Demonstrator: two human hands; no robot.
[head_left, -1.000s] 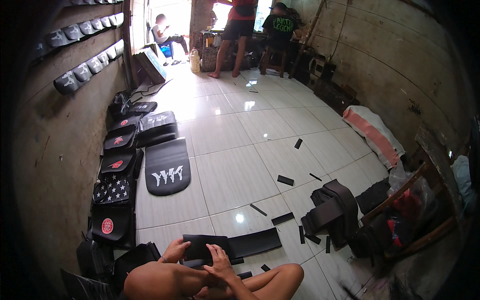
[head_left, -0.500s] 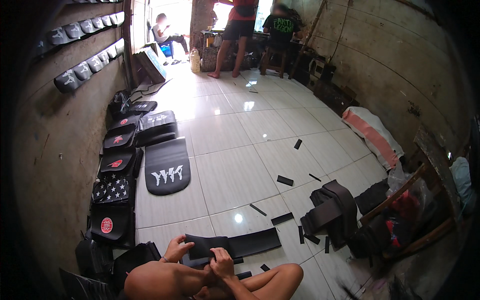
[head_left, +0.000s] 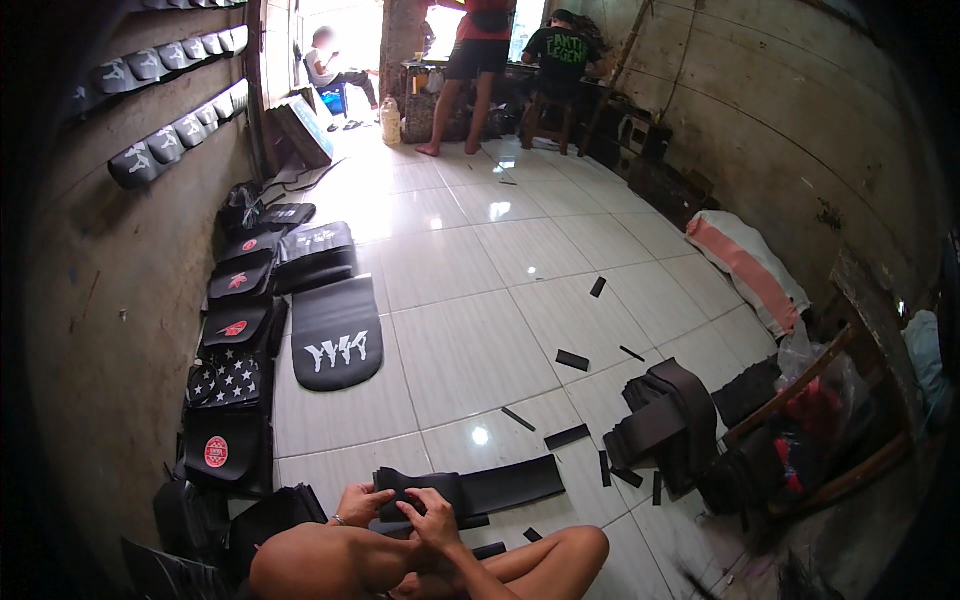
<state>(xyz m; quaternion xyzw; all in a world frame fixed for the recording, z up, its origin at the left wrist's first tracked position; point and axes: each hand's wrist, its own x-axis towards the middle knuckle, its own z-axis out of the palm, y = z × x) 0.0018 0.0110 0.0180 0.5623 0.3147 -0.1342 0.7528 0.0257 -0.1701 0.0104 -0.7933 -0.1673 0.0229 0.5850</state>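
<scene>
A long black strip of smooth, leather-like sheet (head_left: 510, 484) lies across in front of my legs, its right part flat on the floor. At its left end the strip is raised and looks bent over. My left hand (head_left: 360, 503) pinches that end between thumb and fingers. Close beside it, my right hand (head_left: 430, 517) has its thumb and fingers closed on the bent part. Another dark piece shows partly under the strip, mostly hidden by my hands and knee.
Black offcuts (head_left: 567, 437) lie scattered on the tiles. Folded dark strips (head_left: 660, 410) are heaped at right, near a wooden frame (head_left: 790, 385). Stacks of printed black flaps (head_left: 237, 380) line the left wall; one printed flap (head_left: 338, 335) lies beside them. Several people are at the far end.
My right hand has shifted slightly left toward my left hand, its fingers now nearer the strip's left end. That end has become more bent over.
</scene>
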